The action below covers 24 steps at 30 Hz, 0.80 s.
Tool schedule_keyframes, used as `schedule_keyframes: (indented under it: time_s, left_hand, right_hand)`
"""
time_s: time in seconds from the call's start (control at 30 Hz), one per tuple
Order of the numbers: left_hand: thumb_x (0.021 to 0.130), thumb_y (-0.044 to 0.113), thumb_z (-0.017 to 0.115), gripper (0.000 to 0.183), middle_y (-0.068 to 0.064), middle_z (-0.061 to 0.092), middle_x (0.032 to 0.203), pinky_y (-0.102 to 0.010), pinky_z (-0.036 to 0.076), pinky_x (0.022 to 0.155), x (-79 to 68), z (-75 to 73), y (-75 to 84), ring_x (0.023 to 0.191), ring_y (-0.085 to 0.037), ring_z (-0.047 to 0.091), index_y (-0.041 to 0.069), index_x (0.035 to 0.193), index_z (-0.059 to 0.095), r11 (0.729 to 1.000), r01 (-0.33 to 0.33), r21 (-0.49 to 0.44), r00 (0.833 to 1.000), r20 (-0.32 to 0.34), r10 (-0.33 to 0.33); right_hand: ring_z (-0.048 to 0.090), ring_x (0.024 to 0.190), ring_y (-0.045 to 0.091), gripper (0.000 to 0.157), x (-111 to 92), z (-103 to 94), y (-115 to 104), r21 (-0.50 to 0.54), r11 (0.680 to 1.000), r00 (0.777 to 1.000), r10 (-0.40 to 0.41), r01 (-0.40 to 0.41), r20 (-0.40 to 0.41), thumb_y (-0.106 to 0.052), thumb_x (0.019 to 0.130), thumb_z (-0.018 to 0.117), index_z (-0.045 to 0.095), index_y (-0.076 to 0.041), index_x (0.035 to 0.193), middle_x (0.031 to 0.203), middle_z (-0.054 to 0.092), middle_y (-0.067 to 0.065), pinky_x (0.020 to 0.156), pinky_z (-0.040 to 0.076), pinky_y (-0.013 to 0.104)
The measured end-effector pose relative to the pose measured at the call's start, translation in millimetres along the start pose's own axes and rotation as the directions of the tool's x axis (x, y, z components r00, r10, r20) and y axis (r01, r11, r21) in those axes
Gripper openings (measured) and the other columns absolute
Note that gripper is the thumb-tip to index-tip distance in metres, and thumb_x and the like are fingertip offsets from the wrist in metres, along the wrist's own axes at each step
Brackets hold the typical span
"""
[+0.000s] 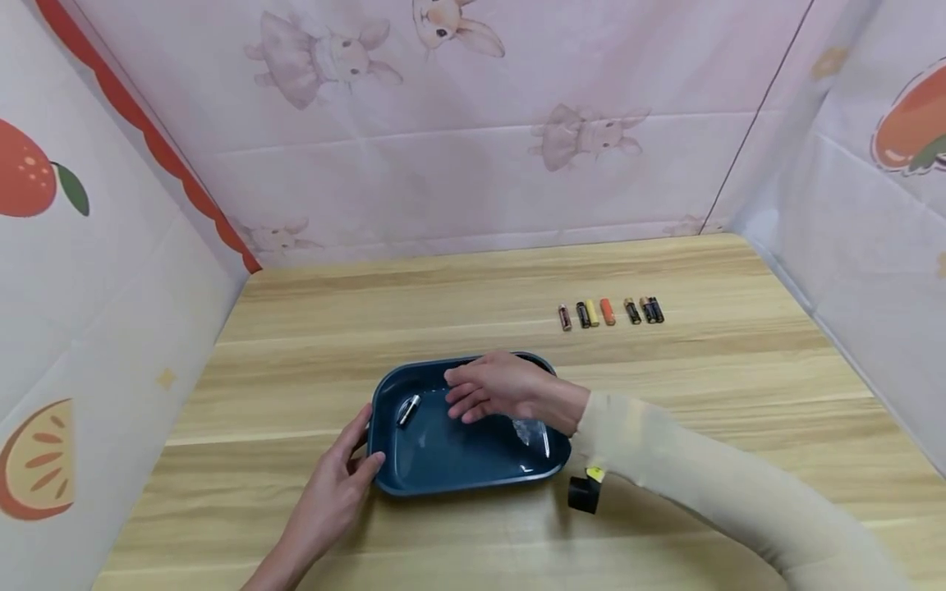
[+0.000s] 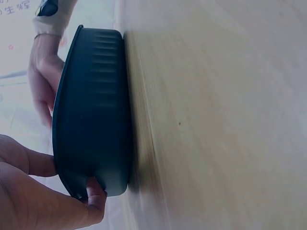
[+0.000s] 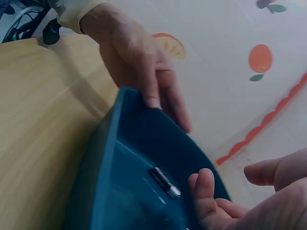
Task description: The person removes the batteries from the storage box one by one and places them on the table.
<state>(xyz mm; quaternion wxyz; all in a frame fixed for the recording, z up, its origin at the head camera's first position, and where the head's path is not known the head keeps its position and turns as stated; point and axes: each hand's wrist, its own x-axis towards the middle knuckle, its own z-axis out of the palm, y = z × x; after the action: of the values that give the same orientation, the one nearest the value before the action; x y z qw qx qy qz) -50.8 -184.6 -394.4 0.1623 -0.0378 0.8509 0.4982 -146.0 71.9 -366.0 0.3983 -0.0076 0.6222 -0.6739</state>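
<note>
A dark blue rectangular tray (image 1: 458, 464) sits on the wooden table. My left hand (image 1: 336, 484) grips its left end, thumb at the rim and fingers against the outer wall, as the left wrist view shows from the side. My right hand (image 1: 502, 390) hovers over the tray with fingers loosely bent; thumb and fingers stand apart with nothing between them in the right wrist view. Inside, near the left end, lies one battery (image 1: 409, 410), dark with a silvery end. To the right, a shiny pale patch (image 1: 530, 435) shows on the tray floor.
Farther back on the right, several batteries lie in a loose row, among them a yellow one (image 1: 592, 313), an orange one (image 1: 608, 311) and a black one (image 1: 631, 311). Printed cloth walls (image 1: 458, 189) stand around the table's back and sides.
</note>
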Motion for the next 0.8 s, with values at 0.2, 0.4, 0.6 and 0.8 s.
schedule_keyframes:
  time_s: [0.2, 0.4, 0.6, 0.8]
  left_hand:
    - [0.107, 0.003, 0.052, 0.069, -0.016, 0.023, 0.169, -0.045, 0.043, 0.113, -0.3, -1.9, 0.7, 0.15, -0.037, 0.033, 0.013, 0.166, 0.018, 1.0, -0.025, -0.018, 1.0, 0.005, 0.025]
    - [0.107, 0.003, 0.052, 0.068, -0.016, 0.024, 0.169, -0.046, 0.043, 0.113, -0.5, -2.3, 1.5, 0.15, -0.037, 0.033, 0.011, 0.166, 0.018, 0.999, -0.035, -0.021, 0.999, 0.006, 0.036]
    - [0.107, 0.002, 0.052, 0.069, -0.018, 0.025, 0.168, -0.043, 0.046, 0.111, -1.3, -2.5, 1.2, 0.149, -0.037, 0.036, 0.011, 0.166, 0.018, 0.999, -0.03, -0.026, 1.0, 0.007, 0.03]
    - [0.106, 0.002, 0.054, 0.07, -0.022, 0.025, 0.167, -0.042, 0.048, 0.108, -1.1, -2.7, -0.7, 0.147, -0.04, 0.038, 0.01, 0.166, 0.018, 0.999, -0.044, -0.023, 0.999, 0.012, 0.045]
  right_hand:
    - [0.071, 0.085, 0.02, 0.042, 15.3, 17.6, 4.2, -0.028, 0.998, 0.998, 0.061, -0.06, 0.017, -0.016, 0.108, 0.055, 0.055, 0.013, 0.138, 0.13, 0.063, 0.032, 0.077, 0.062, 0.027]
    - [0.072, 0.08, 0.019, 0.034, 28.0, 30.3, 9.9, -0.033, 0.995, 0.995, 0.097, -0.096, 0.017, -0.01, 0.106, 0.057, 0.061, 0.013, 0.13, 0.121, 0.067, 0.03, 0.072, 0.063, 0.027]
    - [0.071, 0.074, 0.018, 0.029, 39.4, 37.8, 14.0, -0.029, 0.992, 0.992, 0.123, -0.123, 0.01, -0.008, 0.104, 0.057, 0.062, 0.013, 0.123, 0.117, 0.069, 0.029, 0.066, 0.063, 0.026]
    - [0.07, 0.074, 0.02, 0.027, 48.5, 44.0, 11.4, -0.027, 0.992, 0.993, 0.12, -0.12, 0.0, -0.008, 0.107, 0.054, 0.063, 0.013, 0.121, 0.116, 0.068, 0.03, 0.067, 0.063, 0.027]
